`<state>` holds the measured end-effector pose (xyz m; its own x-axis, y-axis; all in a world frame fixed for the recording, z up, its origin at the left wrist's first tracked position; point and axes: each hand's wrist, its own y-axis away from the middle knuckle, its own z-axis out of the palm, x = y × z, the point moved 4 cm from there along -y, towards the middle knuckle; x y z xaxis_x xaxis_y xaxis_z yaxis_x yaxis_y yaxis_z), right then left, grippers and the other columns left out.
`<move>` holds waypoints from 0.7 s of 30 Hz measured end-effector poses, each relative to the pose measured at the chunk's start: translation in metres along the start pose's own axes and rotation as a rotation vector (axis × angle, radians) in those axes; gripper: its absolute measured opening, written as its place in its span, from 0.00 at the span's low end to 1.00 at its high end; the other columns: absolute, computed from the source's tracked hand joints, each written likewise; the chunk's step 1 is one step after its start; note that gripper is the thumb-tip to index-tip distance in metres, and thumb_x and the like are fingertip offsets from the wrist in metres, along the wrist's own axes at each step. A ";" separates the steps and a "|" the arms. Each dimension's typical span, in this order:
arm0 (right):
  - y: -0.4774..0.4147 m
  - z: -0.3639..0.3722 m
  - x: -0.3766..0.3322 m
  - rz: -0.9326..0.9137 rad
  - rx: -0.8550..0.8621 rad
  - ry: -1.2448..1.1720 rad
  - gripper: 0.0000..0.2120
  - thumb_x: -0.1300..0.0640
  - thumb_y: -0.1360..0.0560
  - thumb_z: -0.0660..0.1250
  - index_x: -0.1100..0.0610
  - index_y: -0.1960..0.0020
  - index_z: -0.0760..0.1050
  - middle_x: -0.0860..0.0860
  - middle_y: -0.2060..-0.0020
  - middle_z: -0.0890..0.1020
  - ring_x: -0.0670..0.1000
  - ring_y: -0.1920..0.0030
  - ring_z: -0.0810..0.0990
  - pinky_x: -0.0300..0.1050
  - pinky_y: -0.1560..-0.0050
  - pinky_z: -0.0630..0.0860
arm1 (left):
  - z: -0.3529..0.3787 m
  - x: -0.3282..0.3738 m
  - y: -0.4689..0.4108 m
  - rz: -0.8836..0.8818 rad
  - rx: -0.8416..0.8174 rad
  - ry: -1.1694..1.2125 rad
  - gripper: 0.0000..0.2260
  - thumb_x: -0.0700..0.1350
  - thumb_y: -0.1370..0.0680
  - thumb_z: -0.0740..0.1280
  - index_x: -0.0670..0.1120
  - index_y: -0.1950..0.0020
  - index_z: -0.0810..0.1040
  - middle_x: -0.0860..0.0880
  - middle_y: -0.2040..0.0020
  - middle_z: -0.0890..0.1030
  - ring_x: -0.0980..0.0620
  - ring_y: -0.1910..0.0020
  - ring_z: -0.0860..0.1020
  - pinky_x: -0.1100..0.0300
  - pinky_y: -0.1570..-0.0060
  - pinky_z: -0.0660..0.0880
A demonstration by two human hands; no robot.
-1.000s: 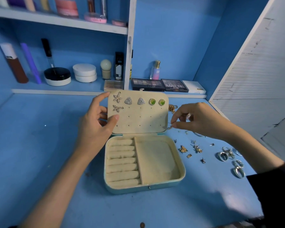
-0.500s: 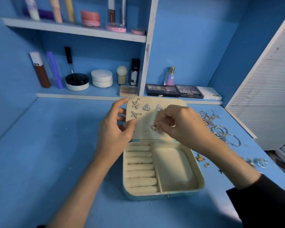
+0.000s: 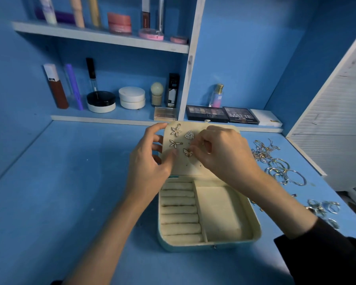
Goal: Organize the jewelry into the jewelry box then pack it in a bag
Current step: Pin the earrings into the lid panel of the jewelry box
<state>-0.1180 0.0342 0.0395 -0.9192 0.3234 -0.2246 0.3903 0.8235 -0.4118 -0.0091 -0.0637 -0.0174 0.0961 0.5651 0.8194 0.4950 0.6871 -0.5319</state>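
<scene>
1. The jewelry box [image 3: 210, 244] lies open on the blue worktop [image 3: 70, 192], near the middle, with its lid [image 3: 195, 168] standing up at the far side.
2. The left hand [image 3: 150, 161] grips the lid's left edge: the thumb lies on the padded inner face and the other fingers curl round behind it.
3. The right hand [image 3: 224, 153] has its fingers curled. Thumb and forefinger pinch a butterfly earring [image 3: 187, 153] against the lid's inner face.
4. The butterfly earring sits just right of, and a little below, the lower of two flower earrings [image 3: 175, 130], which are pinned one above the other at the lid's left.
5. A triangle earring [image 3: 189, 134] is pinned just right of the upper flower. The lid further right is hidden behind the right hand.
6. In the box's tray, ring rolls [image 3: 179, 212] fill the left side and a plain compartment [image 3: 220, 212] takes the right.
7. Loose jewelry lies on the worktop right of the box: a tangle of chains [image 3: 263, 151] farthest, hoops [image 3: 286, 173] nearer, and rings [image 3: 325, 208] nearest, beside the dark sleeve [image 3: 327, 254].
8. On the low shelf [image 3: 111, 118] beyond the box stand jars, tubes and two palettes [image 3: 207, 113].
</scene>
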 end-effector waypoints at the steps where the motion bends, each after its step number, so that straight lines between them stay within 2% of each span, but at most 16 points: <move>1: 0.000 -0.001 0.000 0.005 0.012 0.001 0.06 0.52 0.25 0.65 0.53 0.55 0.79 0.44 0.68 0.67 0.52 0.60 0.73 0.43 0.63 0.60 | 0.000 0.001 0.000 0.005 0.003 0.002 0.22 0.38 0.27 0.72 0.58 0.41 0.69 0.55 0.55 0.77 0.57 0.57 0.76 0.69 0.63 0.73; 5: 0.004 0.001 -0.002 0.017 0.099 0.011 0.06 0.51 0.26 0.66 0.53 0.54 0.79 0.44 0.66 0.68 0.53 0.59 0.75 0.43 0.64 0.61 | 0.000 0.007 0.001 0.020 0.017 0.002 0.21 0.39 0.28 0.73 0.57 0.42 0.69 0.55 0.56 0.78 0.56 0.57 0.76 0.68 0.64 0.73; 7: 0.009 0.003 -0.003 0.006 0.211 0.014 0.07 0.51 0.27 0.67 0.54 0.58 0.80 0.44 0.67 0.68 0.53 0.64 0.75 0.43 0.68 0.62 | 0.000 0.010 0.002 0.029 0.033 0.001 0.21 0.40 0.28 0.74 0.56 0.43 0.69 0.55 0.56 0.78 0.57 0.58 0.77 0.69 0.64 0.73; 9: 0.015 0.004 -0.004 0.002 0.322 -0.025 0.07 0.51 0.30 0.67 0.54 0.61 0.80 0.43 0.70 0.65 0.50 0.70 0.70 0.39 0.73 0.59 | 0.001 0.011 0.003 0.031 0.044 -0.011 0.20 0.42 0.28 0.74 0.55 0.43 0.69 0.56 0.56 0.79 0.57 0.58 0.77 0.67 0.64 0.73; 12: 0.023 0.008 -0.002 0.011 0.418 -0.111 0.04 0.53 0.31 0.69 0.52 0.62 0.81 0.41 0.71 0.61 0.44 0.70 0.64 0.39 0.74 0.57 | 0.002 0.014 0.005 0.060 0.054 -0.055 0.21 0.46 0.29 0.75 0.55 0.43 0.68 0.58 0.56 0.79 0.58 0.59 0.78 0.64 0.63 0.75; 16: 0.031 0.014 0.004 0.034 0.446 -0.258 0.03 0.54 0.30 0.70 0.51 0.60 0.82 0.38 0.74 0.61 0.43 0.71 0.63 0.39 0.70 0.63 | 0.004 0.017 0.006 0.124 0.063 -0.111 0.21 0.48 0.29 0.75 0.55 0.44 0.67 0.63 0.55 0.76 0.61 0.57 0.77 0.69 0.61 0.74; 21: 0.036 0.016 0.006 0.035 0.455 -0.346 0.03 0.57 0.30 0.70 0.53 0.58 0.83 0.40 0.75 0.62 0.38 0.72 0.66 0.31 0.69 0.62 | 0.006 0.016 0.007 0.144 0.067 -0.142 0.21 0.50 0.30 0.74 0.54 0.44 0.67 0.55 0.53 0.78 0.60 0.57 0.76 0.72 0.60 0.72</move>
<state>-0.1091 0.0582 0.0089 -0.8648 0.1122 -0.4894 0.4735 0.5066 -0.7205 -0.0093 -0.0471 -0.0091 0.0370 0.7150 0.6982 0.4261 0.6207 -0.6582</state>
